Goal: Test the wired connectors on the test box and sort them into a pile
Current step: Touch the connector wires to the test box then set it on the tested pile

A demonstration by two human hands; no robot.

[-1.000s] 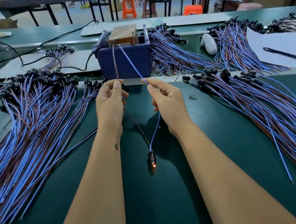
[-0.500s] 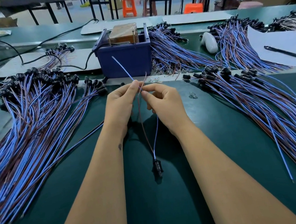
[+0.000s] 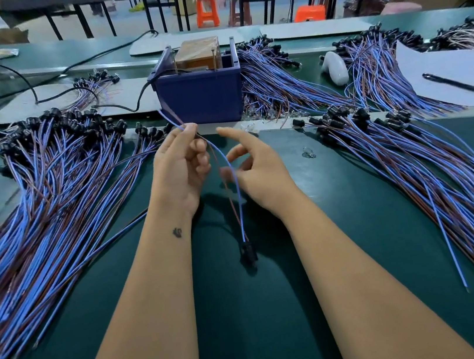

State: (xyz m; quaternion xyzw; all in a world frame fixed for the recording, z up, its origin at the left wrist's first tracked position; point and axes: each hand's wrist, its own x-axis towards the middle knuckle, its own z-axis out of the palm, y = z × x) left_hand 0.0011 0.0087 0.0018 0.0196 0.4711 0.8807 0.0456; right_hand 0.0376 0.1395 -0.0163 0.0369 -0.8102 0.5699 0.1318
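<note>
A: Our left hand [image 3: 180, 169] pinches both wires of the wired connector [image 3: 248, 251] near their free ends; its black plug hangs low between our forearms.

B: Beside us on the left lies the big pile [image 3: 32, 194]. Ahead stands the blue test box [image 3: 201, 92]. Our right hand [image 3: 254, 170] is spread, holding nothing, just beside the wires.

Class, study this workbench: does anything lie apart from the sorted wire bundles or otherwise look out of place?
Yes. A single loose blue wire lies on the green mat, strayed from the right-hand pile of blue and brown wired connectors. A small clear glass bulb also lies alone on the mat, near that pile's black connector ends.
</note>
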